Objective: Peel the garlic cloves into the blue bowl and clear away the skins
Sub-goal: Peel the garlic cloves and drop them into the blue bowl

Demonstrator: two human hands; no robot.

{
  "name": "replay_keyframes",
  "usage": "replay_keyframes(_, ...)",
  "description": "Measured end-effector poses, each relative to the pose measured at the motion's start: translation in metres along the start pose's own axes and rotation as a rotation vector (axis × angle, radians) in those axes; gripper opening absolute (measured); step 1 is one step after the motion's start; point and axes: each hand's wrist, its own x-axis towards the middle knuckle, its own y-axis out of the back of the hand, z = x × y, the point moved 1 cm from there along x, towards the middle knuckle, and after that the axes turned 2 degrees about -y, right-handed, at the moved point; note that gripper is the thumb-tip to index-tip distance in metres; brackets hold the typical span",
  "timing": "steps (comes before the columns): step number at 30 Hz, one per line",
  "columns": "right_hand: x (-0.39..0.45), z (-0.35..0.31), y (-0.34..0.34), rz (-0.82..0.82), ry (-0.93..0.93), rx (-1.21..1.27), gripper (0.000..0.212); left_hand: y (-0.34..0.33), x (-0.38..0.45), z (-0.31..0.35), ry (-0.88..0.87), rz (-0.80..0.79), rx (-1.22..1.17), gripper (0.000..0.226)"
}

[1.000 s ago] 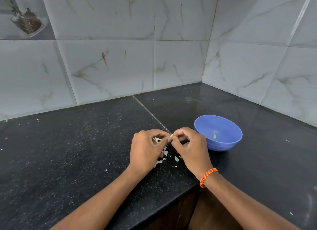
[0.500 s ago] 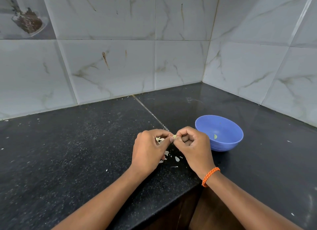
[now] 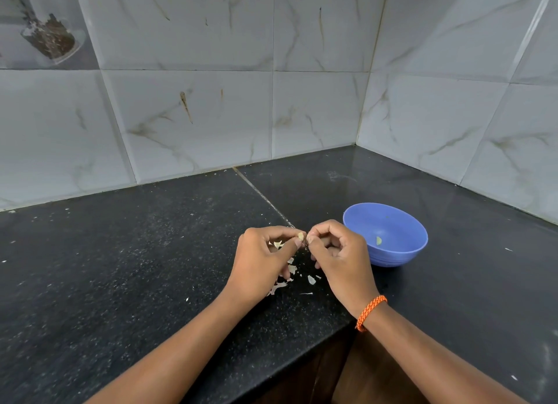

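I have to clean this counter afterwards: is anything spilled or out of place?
Yes. Pale garlic skins lie scattered on the black counter beneath both hands, outside the blue bowl. White specks dot the counter further left. Nothing looks damaged.

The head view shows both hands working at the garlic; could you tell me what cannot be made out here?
- Small pale garlic clove: mostly covered by the pinching left hand and right hand.
- Papery white skins: partly under the left hand.
- Pale piece in the blue plastic bowl: too small to identify.
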Motion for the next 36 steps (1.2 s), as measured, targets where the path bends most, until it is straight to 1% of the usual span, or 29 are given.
replay_keyframes(5,0.001,0.003,0.001,0.009,0.060,-0.068,0.025,0.004,0.001,-0.001,-0.017,0.016,-0.056,0.006)
replay_keyframes(8,0.001,0.003,0.003,0.020,0.128,-0.118,0.019,0.005,0.000,0.001,-0.023,0.046,-0.060,0.005)
replay_keyframes(10,0.000,0.003,0.003,0.019,0.144,-0.103,0.014,0.005,0.000,0.000,-0.017,0.055,-0.078,0.003)
replay_keyframes(12,0.000,0.002,0.002,-0.005,0.139,-0.067,0.010,0.005,0.001,-0.001,-0.001,0.053,-0.116,0.001)
replay_keyframes(17,0.003,0.003,-0.001,-0.057,0.076,-0.025,0.004,0.007,0.002,-0.002,0.026,0.071,-0.194,0.014)
replay_keyframes(20,0.005,0.005,0.000,-0.094,0.046,0.010,0.004,0.006,0.002,-0.005,0.013,0.080,-0.158,0.009)
replay_keyframes(22,0.005,0.006,0.001,-0.091,0.033,0.019,0.005,0.005,0.002,-0.006,0.012,0.086,-0.138,0.006)
replay_keyframes(26,0.004,0.007,-0.001,-0.069,0.078,-0.062,0.006,0.004,0.001,-0.004,-0.002,0.096,-0.100,0.003)
replay_keyframes(31,0.003,0.002,-0.002,-0.027,0.135,-0.120,0.012,0.000,-0.002,0.001,0.006,0.073,-0.102,0.004)
replay_keyframes(36,0.003,-0.002,-0.001,0.025,0.140,-0.132,0.017,-0.004,-0.005,0.008,0.005,0.032,-0.062,0.011)
